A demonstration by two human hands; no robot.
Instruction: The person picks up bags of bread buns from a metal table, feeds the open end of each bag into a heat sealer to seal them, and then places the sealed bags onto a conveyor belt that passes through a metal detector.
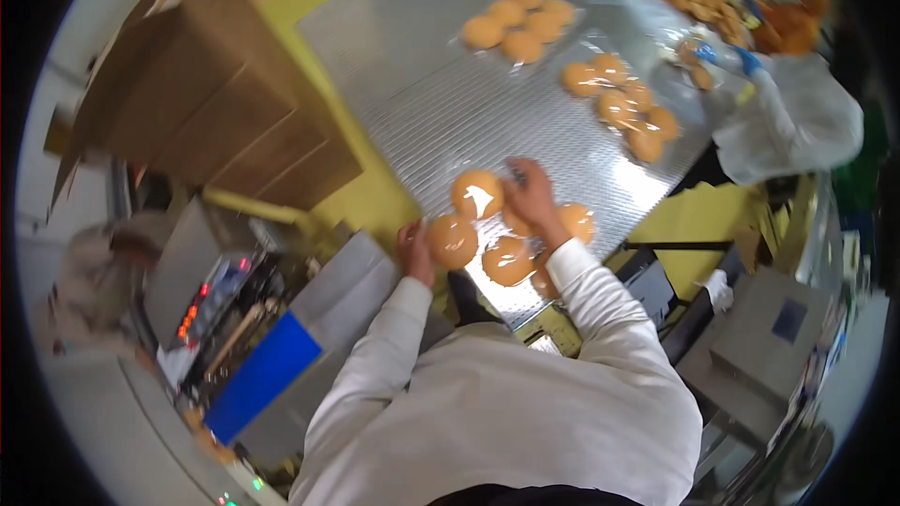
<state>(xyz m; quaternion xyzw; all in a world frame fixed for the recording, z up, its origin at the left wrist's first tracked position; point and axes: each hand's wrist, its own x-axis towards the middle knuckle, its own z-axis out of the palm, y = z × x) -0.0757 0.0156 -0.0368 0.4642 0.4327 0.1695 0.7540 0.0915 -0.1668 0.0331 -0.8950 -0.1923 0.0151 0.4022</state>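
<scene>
Right hand (530,195) rests on bagged buns (506,225); more packs (520,23) lie well beyond.

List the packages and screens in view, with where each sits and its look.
Bag of buns: clear plastic, round golden buns, under both hands.
Second bag: clear, far on the metal table.
Third bag: clear, right of it.
Display: lower left, red lights.
</scene>
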